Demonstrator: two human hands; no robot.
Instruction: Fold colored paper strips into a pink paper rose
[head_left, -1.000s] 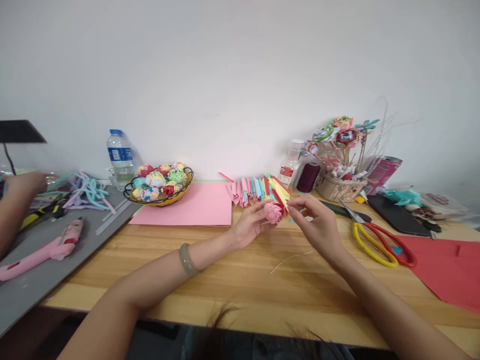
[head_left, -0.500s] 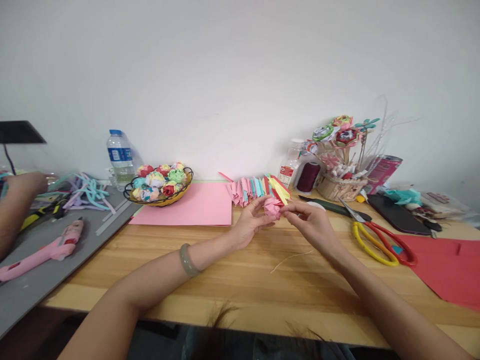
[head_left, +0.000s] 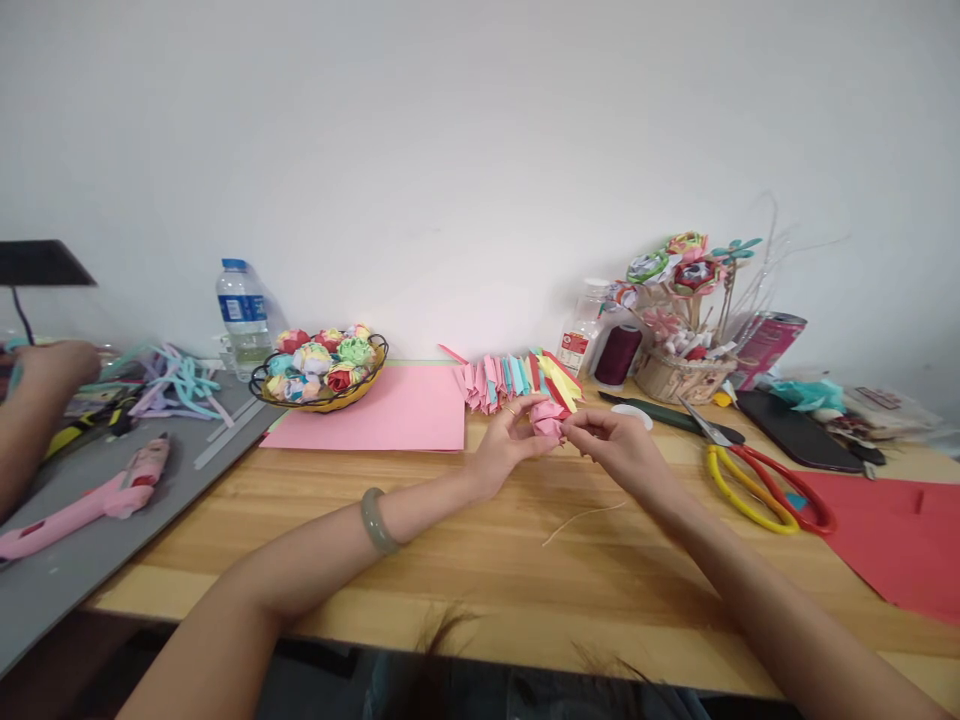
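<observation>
Between my two hands is a pink folded-paper flower (head_left: 547, 418), held above the wooden table (head_left: 465, 560). My left hand (head_left: 511, 445) grips it from the left, thumb below and fingers behind. From the right, the fingertips of my right hand (head_left: 611, 440) pinch the flower's edge; what exactly they hold there is partly hidden. Just behind lies a row of folded paper pieces (head_left: 499, 382) in pink, blue, red and yellow. A thin piece of string (head_left: 581, 520) rests on the table in front of my hands.
Scissors (head_left: 750, 485), a phone (head_left: 799, 430) and red paper (head_left: 892, 540) lie to the right. Thread (head_left: 617, 356) stands behind. A basket of paper flowers (head_left: 322, 400) sits on pink paper (head_left: 405, 415). Leftward are a pink glue gun (head_left: 97, 505) and another person's hand (head_left: 60, 370).
The pink paper flower has turned slightly in my fingers. My right hand has shifted a little left and down, uncovering more of the white disc behind it.
</observation>
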